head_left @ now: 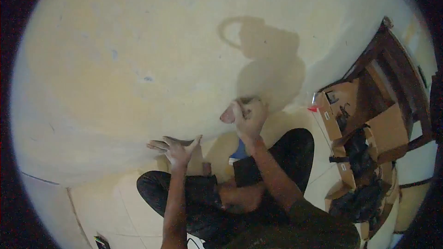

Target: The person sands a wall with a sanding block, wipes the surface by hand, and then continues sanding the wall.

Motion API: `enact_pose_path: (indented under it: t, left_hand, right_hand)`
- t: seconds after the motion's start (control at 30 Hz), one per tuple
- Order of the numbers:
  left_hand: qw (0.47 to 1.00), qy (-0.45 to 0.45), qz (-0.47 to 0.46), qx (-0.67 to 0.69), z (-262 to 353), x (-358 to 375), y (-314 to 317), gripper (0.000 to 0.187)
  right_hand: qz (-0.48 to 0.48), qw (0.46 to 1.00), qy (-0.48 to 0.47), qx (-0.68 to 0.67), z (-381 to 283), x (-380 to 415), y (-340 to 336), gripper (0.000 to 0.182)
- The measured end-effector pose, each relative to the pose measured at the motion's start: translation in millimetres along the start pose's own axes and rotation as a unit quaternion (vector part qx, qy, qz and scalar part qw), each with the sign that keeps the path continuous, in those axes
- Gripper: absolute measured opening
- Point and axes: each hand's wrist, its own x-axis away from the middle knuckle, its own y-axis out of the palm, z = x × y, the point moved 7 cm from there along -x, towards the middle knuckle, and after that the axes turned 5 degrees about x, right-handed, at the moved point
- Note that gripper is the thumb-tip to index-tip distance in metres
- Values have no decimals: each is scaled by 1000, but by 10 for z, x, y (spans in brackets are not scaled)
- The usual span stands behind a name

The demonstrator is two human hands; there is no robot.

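Note:
My left hand (177, 152) is raised in front of the pale wall (138, 87), fingers spread and thumb pointing to the right. Whitish dust coats its fingers, and nothing shows in it. Close against the wall, my right hand (251, 119) has its fingers curled in. A reddish-brown rounded patch shows at that hand's left side; I cannot tell whether it is a held piece or part of the hand. Below the right hand, a blue object (238, 151) with a white edge sits by my crossed legs (288, 152).
At the right stand open cardboard boxes (387, 131) with black items (357, 157) inside, beside a dark brown wooden piece of furniture (392, 64). A shadow of my head and arm falls on the wall. A small dark object (101, 242) lies on the tiled floor (110, 216) at lower left.

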Motion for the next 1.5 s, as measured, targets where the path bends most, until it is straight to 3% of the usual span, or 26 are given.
enact_pose_path:
  t: [0.07,0.17,0.27,0.37,0.47,0.57,0.67,0.83,0.97,1.07,1.17,1.37,1.5]
  left_hand:
    - [1000,1,-12,-5,-16,-9,16,161]
    - [1000,13,11,-7,1,-45,-2,163]
    - [1000,20,15,-12,-12,-28,28,164]
    - [1000,-2,-5,-20,-32,-11,39,165]
    - [1000,16,10,-20,-1,-46,9,165]
    - [998,-40,-33,-43,-72,27,95,166]
    - [999,6,39,-5,-45,-3,22,166]
    - [999,-17,-1,-32,-66,49,80,164]
    - [999,10,28,-16,-4,-21,40,164]
    - [999,11,25,-17,-35,-5,53,164]
    - [999,14,33,-24,-33,5,43,164]
    - [999,-30,-4,-27,-97,63,121,165]
    - [999,3,26,-19,-41,3,58,165]
  right_hand:
    - [-52,998,27,36,1,153,40,26]
    - [-32,997,29,64,10,-81,100,20]
    - [11,999,-34,32,-477,-685,-89,22]
    - [46,998,-32,-9,-431,-669,-83,22]
    - [-13,1000,-1,23,98,-119,131,21]
    - [-11,999,31,25,64,194,61,21]
    - [-45,998,24,43,17,7,154,22]
    - [12,1000,-24,-6,-498,-673,-9,23]
    - [14,999,37,34,-167,-263,77,25]
    - [-60,997,41,32,49,176,151,20]
    - [5,999,33,8,9,106,162,24]
    - [38,998,-45,-7,-672,-760,-19,22]
    - [-10,999,31,19,-312,-269,33,21]
